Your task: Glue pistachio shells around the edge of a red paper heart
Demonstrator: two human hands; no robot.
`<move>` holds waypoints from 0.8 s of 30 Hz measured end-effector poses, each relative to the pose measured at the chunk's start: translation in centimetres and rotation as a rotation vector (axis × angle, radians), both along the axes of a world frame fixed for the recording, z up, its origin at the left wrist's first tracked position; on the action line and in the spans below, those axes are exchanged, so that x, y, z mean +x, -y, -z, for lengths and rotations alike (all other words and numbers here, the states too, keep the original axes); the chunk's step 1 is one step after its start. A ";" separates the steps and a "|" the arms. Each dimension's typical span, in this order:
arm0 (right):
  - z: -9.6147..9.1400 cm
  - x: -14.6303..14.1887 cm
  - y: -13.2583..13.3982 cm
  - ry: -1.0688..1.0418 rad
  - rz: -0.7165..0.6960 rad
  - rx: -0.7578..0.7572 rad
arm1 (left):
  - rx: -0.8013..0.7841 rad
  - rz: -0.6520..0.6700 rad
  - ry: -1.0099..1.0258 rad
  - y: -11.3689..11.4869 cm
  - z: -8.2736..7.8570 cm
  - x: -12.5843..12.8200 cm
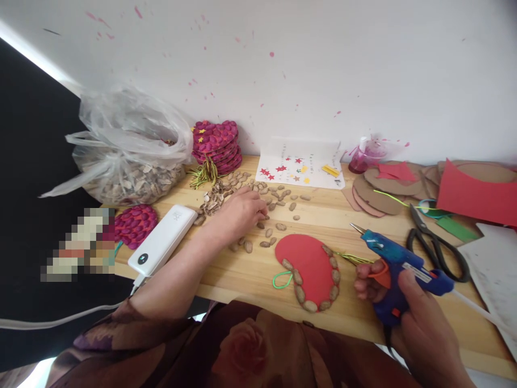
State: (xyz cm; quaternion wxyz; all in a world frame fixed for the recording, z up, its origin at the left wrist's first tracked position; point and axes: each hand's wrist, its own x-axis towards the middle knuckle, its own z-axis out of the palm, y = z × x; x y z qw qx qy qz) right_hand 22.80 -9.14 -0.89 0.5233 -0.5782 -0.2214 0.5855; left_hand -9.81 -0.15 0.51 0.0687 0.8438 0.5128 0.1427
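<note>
My right hand [420, 307] grips a blue hot glue gun [398, 253] with an orange trigger, its metal nozzle pointing up and to the left. My left hand [247, 210] is over loose brown nut shells [283, 199] on the table, fingers curled down and drawn together; whatever lies between the fingertips is hidden. Between the hands lies a red curved shape [306, 264], with a row of shells along its right, lower and lower-left edge. A green cord loop [281, 280] sticks out at its left, and a yellow-green tassel [355, 258] lies at its right.
A plastic bag of shells [133, 178] and a stack of purple shell-covered pieces [216, 145] stand behind left. A white power bank [163, 241] lies near my left forearm. Black-handled scissors [436, 248], cardboard pieces [388, 191] and red sheet [472, 194] are at right.
</note>
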 end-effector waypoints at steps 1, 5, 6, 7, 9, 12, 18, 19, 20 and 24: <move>0.0 0.0 0.0 -0.001 0.000 0.000 | 0.008 -0.003 0.007 0.0 0.0 -0.1; -0.1 0.0 0.0 0.005 -0.009 -0.008 | 0.071 -0.070 0.042 0.0 -0.3 -0.9; -0.1 -0.1 0.0 0.007 -0.009 -0.014 | 0.079 -0.094 0.043 0.0 -0.5 -1.2; -0.2 -0.1 0.0 0.008 -0.003 -0.021 | 0.080 -0.115 0.041 0.0 -0.6 -1.6; -0.3 -0.2 -0.1 0.010 0.010 -0.039 | 0.074 -0.170 0.034 0.0 -1.0 -2.4; -0.2 0.0 -0.2 0.013 0.023 -0.066 | 0.060 -0.283 0.012 -0.1 -1.7 -3.6; 0.7 0.7 -0.4 0.013 0.022 -0.128 | -0.030 -0.389 -0.064 -0.8 -1.6 -5.0; 0.9 0.8 -0.4 0.009 0.023 -0.136 | -0.033 -0.389 -0.060 -0.9 -1.4 -5.0; 1.0 0.9 -0.4 0.001 0.026 -0.140 | -0.032 -0.381 -0.052 -1.0 -1.1 -4.9; 1.9 1.4 -0.2 -0.028 0.014 -0.103 | -0.014 -0.339 -0.013 -1.2 -0.4 -4.6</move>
